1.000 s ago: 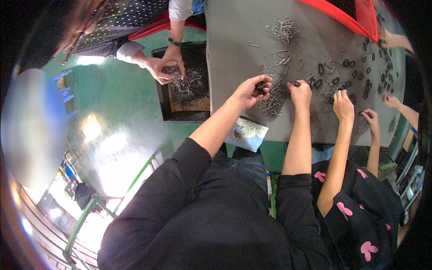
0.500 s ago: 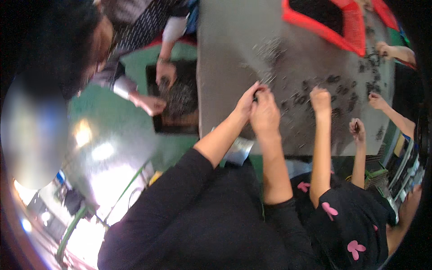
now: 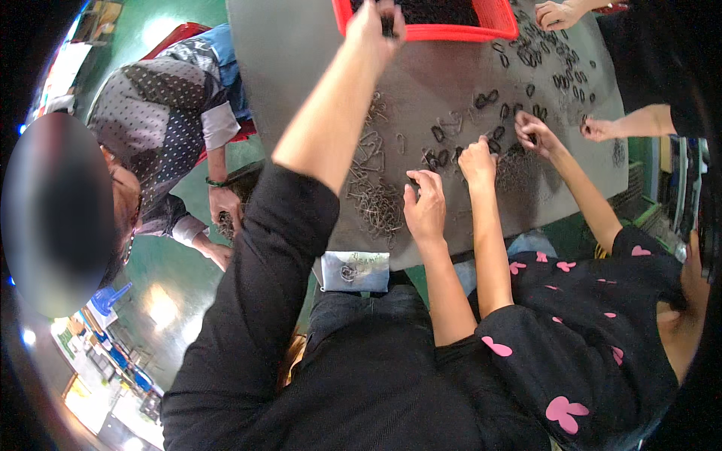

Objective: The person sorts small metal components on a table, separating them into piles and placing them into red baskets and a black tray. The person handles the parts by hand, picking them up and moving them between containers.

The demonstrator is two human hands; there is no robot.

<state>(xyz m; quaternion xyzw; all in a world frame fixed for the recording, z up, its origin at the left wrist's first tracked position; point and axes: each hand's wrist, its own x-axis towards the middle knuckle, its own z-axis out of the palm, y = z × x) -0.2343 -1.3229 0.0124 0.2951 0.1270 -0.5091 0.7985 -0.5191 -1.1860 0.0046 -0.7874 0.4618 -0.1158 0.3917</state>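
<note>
My left hand [image 3: 374, 31] is stretched far forward to the near edge of a red plastic basket [image 3: 451, 32]. Its fingers are closed around a small black piece [image 3: 387, 27], partly hidden. Black pieces fill the basket. Lower down, my right hand [image 3: 427, 209] hovers over the grey table [image 3: 301, 45], thumb apart from half-curled fingers. A dark spot shows by its fingertips; I cannot tell whether it is held. Left of it lies a heap of thin metal wire loops [image 3: 376, 207]. Several black oval rings [image 3: 438, 134] lie beyond it.
Close on my right, a person in a black top with pink shapes [image 3: 568, 413] works with both hands by the rings. Other hands [image 3: 556, 15] reach in from the far right. At left, a person in a dotted top [image 3: 162, 98] bends down. A pale packet [image 3: 355, 272] sits at the near edge.
My hands were together over the table around a dark piece. They have parted: the left has gone forward to the basket with a black piece, the right stays low. The view has shifted.
</note>
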